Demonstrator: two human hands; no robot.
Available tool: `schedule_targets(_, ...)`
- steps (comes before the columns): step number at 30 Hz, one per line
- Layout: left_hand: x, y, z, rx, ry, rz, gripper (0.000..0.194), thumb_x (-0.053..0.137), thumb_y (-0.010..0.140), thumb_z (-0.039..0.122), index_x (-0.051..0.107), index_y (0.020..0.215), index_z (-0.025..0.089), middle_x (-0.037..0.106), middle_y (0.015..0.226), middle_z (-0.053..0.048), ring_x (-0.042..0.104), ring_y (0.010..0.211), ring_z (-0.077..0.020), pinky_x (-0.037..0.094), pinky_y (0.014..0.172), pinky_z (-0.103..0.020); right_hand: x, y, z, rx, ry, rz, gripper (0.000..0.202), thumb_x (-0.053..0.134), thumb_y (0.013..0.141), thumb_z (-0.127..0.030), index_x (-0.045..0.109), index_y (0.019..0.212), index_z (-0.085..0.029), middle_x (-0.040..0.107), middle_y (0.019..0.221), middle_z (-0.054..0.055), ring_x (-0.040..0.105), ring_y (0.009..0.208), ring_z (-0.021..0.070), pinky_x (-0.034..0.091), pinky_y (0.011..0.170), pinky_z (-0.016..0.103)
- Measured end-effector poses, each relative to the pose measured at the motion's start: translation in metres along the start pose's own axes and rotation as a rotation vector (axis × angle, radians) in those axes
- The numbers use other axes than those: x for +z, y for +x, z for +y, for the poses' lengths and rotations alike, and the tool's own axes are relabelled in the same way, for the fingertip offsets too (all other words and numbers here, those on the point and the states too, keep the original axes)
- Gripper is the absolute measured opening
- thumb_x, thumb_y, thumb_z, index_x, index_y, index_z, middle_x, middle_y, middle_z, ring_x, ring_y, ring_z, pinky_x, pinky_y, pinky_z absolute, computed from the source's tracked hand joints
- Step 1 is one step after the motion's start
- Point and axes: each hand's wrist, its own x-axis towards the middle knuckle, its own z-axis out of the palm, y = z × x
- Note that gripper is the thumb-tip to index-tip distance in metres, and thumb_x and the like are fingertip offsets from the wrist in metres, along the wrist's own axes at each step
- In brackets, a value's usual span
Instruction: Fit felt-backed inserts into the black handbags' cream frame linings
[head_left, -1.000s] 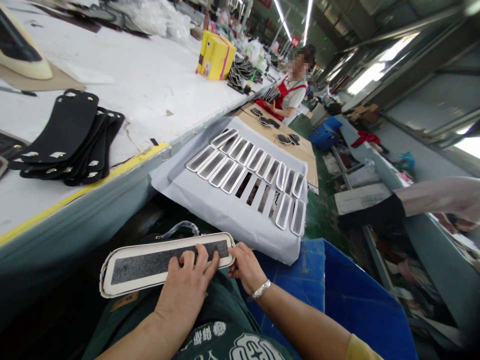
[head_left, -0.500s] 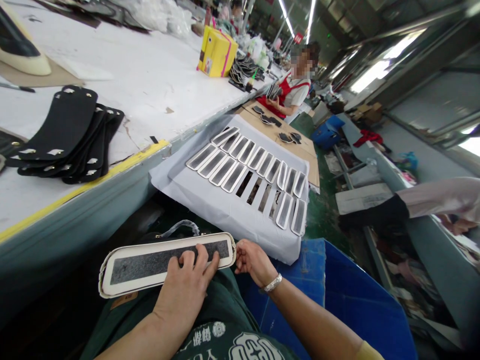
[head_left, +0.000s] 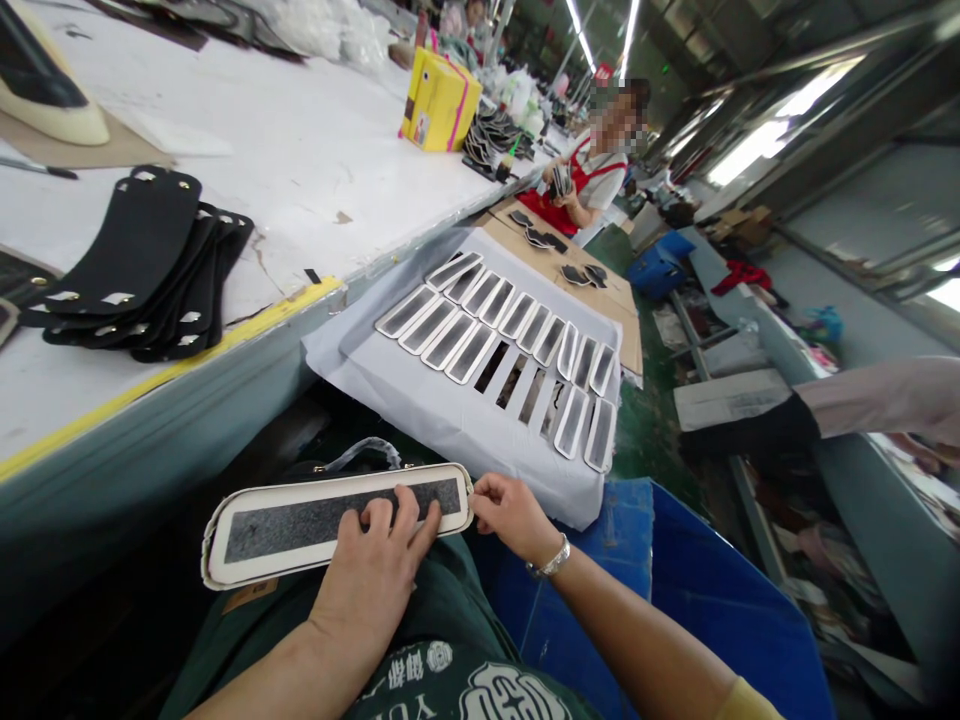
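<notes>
A long bag base (head_left: 300, 522) with rounded ends, a cream border and a dark grey centre strip lies over my lap. My left hand (head_left: 375, 570) rests on its face with fingers spread, pressing it down. At the base's right end, my right hand (head_left: 510, 515) pinches the rim between thumb and bent fingers. Any small piece in that pinch is too hidden to make out. Behind the base shows a plastic-wrapped handle (head_left: 367, 450) with metal fittings.
A pale sheet (head_left: 450, 425) ahead bears rows of cream-edged dark strips (head_left: 469, 352). Black pieces (head_left: 150, 245) are stacked on the white table at left, near a yellow box (head_left: 440, 100). A blue bin (head_left: 720, 570) stands at right. A co-worker (head_left: 592, 170) in a red apron is farther back.
My right hand has come up slightly and its fingers have closed in on the base's right rim. The left hand stays on the base. The co-worker's hands have shifted.
</notes>
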Motion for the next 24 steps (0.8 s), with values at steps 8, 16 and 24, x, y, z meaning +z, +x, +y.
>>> schedule_targets(8,0.002,0.000,-0.001,0.010,0.011,-0.003,0.068,0.062,0.078,0.042,0.034,0.138,0.030,0.043,0.132,-0.018,0.049,0.095,-0.0320,0.039,0.072,-0.045,0.000,0.003,-0.001,0.047,0.001,0.051,0.010,0.049,0.071,-0.022,0.056,0.066,-0.017,0.056,0.047,-0.003,0.056,0.045,0.0120,0.044,0.046,0.021)
schedule_targets(16,0.001,0.002,-0.004,0.010,-0.019,-0.007,0.072,0.065,0.074,0.047,0.035,0.138,0.030,0.044,0.132,-0.018,0.050,0.096,-0.0320,0.039,0.074,-0.045,-0.001,0.002,-0.003,-0.001,-0.081,0.060,0.012,0.049,0.072,-0.023,0.057,0.066,-0.017,0.057,0.048,-0.003,0.056,0.047,0.0121,0.042,0.047,0.021)
schedule_targets(24,0.001,0.000,-0.003,0.008,-0.025,-0.012,0.075,0.066,0.073,0.047,0.034,0.138,0.030,0.041,0.133,-0.020,0.048,0.097,-0.0328,0.038,0.075,-0.047,-0.010,0.006,-0.013,-0.067,-0.122,-0.073,0.008,0.051,0.072,-0.021,0.056,0.066,-0.018,0.055,0.052,-0.004,0.058,0.050,0.0116,0.042,0.048,0.020)
